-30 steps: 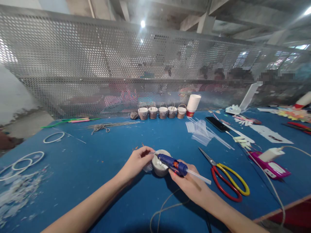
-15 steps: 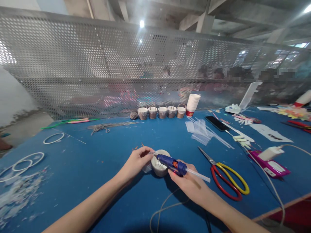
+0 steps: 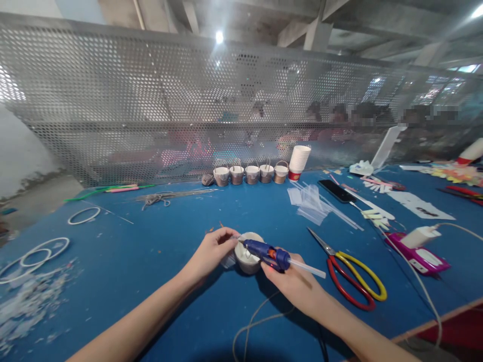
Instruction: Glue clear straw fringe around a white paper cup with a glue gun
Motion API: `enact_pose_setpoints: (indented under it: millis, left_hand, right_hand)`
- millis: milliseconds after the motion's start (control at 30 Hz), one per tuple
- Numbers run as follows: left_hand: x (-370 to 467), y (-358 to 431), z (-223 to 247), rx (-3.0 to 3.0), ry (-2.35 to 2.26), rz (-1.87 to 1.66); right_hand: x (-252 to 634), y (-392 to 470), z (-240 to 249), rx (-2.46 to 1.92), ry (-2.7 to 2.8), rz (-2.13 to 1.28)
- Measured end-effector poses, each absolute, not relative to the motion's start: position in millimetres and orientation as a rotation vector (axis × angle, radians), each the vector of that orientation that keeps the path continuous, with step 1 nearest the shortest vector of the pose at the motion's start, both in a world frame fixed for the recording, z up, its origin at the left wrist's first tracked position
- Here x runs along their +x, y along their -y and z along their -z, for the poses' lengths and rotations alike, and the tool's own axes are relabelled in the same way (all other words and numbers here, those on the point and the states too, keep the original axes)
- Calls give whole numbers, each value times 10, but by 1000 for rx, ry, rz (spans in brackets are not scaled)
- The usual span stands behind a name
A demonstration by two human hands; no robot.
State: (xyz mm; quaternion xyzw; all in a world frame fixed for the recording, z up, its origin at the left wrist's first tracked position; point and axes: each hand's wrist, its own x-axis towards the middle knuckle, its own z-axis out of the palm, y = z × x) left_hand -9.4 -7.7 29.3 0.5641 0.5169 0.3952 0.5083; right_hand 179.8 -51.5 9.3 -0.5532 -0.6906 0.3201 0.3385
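Note:
A small white cup [image 3: 247, 264] stands on the blue table between my hands. My right hand [image 3: 289, 279] is closed around a blue glue gun [image 3: 264, 251], with a clear glue stick [image 3: 307, 268] poking out of its back end. The gun's nozzle reaches over the cup to its left rim. There my left hand [image 3: 219, 246] is pinched at the rim beside the nozzle; what its fingertips grip is too small to make out. A cord [image 3: 247, 334] lies on the table below the cup.
Several small buckets [image 3: 252, 175] and stacked paper cups [image 3: 299, 162] line the back. Scissors [image 3: 350, 276] lie right of my right hand, near a phone [image 3: 337, 191], clear strips [image 3: 311, 203] and a purple power strip [image 3: 418, 256]. White rings [image 3: 45, 251] lie left.

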Motion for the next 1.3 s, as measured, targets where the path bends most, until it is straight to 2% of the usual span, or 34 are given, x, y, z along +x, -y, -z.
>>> enact_pose_setpoints:
  millis: [200,333,467,767,967,1300]
  left_hand:
    - [-108,70,-279,1413,-1251,-935]
    - [-104,72,-282,1453,-1259,-936]
    - [-116,67,-270,1493,-1253,-933]
    - [-170,65,-219,1793,-1295,-900]
    - [-148,95,-247,1891,-1282,-933]
    - [-98,83,-329,1991,-1258,-952]
  right_hand:
    - [1911,560,-169,-1411,1759,-916]
    - [2045,626,-225,-1457,1608,-1166]
    - [2123,617,-283,-1295,1418,-1336]
    - [2211,208,-135,-1435,1439,-979]
    - [2208,40,116,-1490,1500,-911]
    - [2208,76,106,-1512,1542,-891]
